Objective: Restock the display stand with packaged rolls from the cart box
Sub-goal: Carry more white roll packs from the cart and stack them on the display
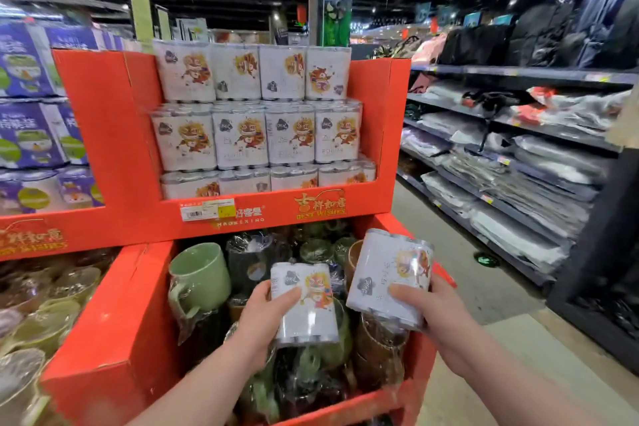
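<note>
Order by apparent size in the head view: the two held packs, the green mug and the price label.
1. Right pack, gripped by the right hand.
2. Left pack, in the left hand, and green mug: look alike, not ranked.
3. Price label.
The packs seem identical; nearness may mislead.

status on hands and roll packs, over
Left hand grips left roll pack; right hand grips right roll pack. Both held above mugs. Nothing between packs and display stand.

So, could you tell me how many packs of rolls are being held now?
2. The left pack is in the left hand, over the lower bin; the right pack is in the right hand beside it. None seems hidden behind them.
</note>
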`<state>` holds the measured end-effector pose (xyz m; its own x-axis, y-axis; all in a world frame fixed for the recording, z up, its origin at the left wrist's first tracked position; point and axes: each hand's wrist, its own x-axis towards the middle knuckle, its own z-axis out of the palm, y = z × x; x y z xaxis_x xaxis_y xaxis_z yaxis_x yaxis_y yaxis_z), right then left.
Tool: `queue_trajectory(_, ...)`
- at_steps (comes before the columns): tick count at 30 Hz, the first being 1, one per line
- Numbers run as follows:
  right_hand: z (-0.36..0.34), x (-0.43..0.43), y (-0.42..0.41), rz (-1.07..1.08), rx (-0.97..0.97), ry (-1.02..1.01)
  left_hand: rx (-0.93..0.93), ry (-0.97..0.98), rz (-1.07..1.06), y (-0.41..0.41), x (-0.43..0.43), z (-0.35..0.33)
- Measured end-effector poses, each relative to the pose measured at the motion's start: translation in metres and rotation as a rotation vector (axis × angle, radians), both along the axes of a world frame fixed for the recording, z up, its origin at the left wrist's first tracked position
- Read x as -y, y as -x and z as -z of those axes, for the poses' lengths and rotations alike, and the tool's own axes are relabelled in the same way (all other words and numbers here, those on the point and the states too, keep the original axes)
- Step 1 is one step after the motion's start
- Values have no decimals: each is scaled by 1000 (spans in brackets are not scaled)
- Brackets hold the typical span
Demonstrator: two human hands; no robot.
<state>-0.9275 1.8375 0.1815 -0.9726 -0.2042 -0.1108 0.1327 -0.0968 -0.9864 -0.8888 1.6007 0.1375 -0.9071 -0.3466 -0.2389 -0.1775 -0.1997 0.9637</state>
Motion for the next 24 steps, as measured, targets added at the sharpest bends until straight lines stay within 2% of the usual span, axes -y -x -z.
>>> queue_trajectory(4, -12, 9, 24, -34, -32, 15, 40, 32, 4, 22, 3, 5)
queue_trajectory(14, -50, 27, 78, 40, -104, -5, 131, 35, 79, 71, 18, 18)
queue_trajectory(24, -94, 49, 125, 196, -275, -71, -49, -31, 194, 92, 28, -20)
